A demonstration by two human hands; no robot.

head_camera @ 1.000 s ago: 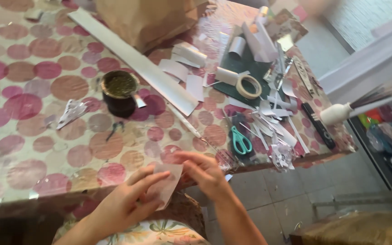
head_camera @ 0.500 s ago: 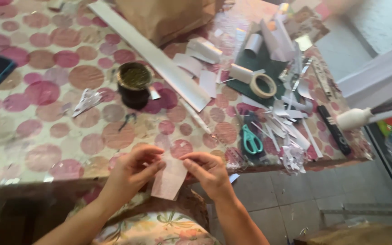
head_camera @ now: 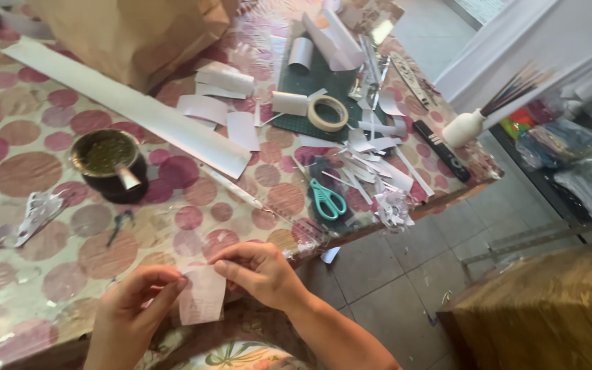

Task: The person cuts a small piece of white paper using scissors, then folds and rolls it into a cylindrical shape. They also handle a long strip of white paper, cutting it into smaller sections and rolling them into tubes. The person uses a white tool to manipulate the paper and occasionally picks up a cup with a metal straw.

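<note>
Head view: left hand (head_camera: 135, 308) and right hand (head_camera: 258, 274) pinch a small paper piece (head_camera: 202, 296) at the tabletop's (head_camera: 49, 171) near edge; folding appears under way, requiring aligned edges.

Both hands, left hand (head_camera: 135, 301) and right hand (head_camera: 258, 273), pinch a small paper piece (head_camera: 202, 296) near the teal scissors (head_camera: 328, 199).

On the table (head_camera: 35, 171), the scissors (head_camera: 328, 199) are the landmark: the tape roll (head_camera: 328, 113) lies behind them, the round cup (head_camera: 109, 161) far to their left, the paper scraps (head_camera: 378, 164) just to their right, and the paper bag (head_camera: 131, 34) far behind-left.
</note>
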